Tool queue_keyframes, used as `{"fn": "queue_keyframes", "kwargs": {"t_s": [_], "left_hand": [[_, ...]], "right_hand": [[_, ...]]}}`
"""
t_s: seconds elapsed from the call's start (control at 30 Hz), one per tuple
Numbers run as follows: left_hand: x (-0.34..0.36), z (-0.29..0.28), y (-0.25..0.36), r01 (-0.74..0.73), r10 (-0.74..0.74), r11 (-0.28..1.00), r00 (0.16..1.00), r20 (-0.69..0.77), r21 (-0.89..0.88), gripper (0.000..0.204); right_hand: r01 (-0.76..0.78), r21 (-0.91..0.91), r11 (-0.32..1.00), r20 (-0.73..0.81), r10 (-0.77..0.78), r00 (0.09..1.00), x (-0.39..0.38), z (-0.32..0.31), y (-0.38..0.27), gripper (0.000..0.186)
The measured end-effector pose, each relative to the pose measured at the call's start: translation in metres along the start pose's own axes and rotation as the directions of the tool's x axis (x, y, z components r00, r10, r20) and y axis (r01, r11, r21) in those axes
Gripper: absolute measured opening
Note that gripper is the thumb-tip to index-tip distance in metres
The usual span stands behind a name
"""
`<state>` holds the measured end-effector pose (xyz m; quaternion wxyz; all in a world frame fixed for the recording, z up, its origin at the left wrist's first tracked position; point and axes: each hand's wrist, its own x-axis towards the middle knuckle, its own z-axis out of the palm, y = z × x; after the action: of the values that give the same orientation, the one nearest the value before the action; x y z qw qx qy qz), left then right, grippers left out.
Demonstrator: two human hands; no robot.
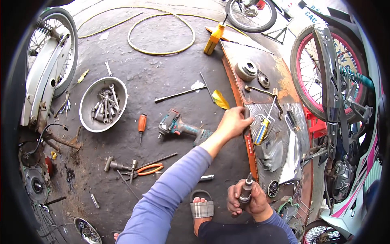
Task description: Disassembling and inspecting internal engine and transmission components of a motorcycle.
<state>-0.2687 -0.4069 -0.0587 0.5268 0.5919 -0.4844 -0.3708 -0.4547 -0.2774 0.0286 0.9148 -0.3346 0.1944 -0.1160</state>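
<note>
My left hand (235, 123) reaches across to the orange edge of a low metal-topped bench (280, 65). Its fingers are closed at a small dark piece by that edge, too covered to name. Close to my body, my right hand (258, 199) grips a stubby metal driver (246, 190), a steel cylinder held upright with a dark pointed bit on top. On the bench beside my left hand lies a screwdriver with a yellow and blue handle (263, 131). A teal and black cordless impact wrench (178, 127) rests on the floor beside my left forearm.
A metal bowl (86, 116) holds wrenches and sockets. An orange-handled screwdriver (142, 123), pliers (150, 169), hammer (109, 163) and T-handle (180, 94) lie on the floor. A yellow bottle (214, 39) stands at the bench corner. Motorbikes flank both sides; a hose (162, 53) coils ahead.
</note>
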Motion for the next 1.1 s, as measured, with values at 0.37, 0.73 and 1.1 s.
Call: {"fn": "queue_keyframes", "kwargs": {"t_s": [0.37,0.73,1.1], "left_hand": [[-0.073,-0.088,0.001,-0.185,0.22,0.963,0.96,-0.171,0.197,0.025],[-0.365,-0.246,0.09,-0.239,0.355,0.405,0.931,0.09,0.882,0.045],[-0.452,-0.359,0.032,0.133,0.189,0.244,0.965,-0.182,0.961,0.022]], "right_hand": [[0.013,-0.348,0.937,-0.243,-0.104,0.965,0.019,-0.001,-0.008,0.053],[-0.227,-0.773,0.592,0.295,0.654,0.697,0.169,0.164,0.08,0.048],[-0.109,-0.613,0.783,0.319,0.372,0.872,0.207,0.249,0.23,0.039]]}}
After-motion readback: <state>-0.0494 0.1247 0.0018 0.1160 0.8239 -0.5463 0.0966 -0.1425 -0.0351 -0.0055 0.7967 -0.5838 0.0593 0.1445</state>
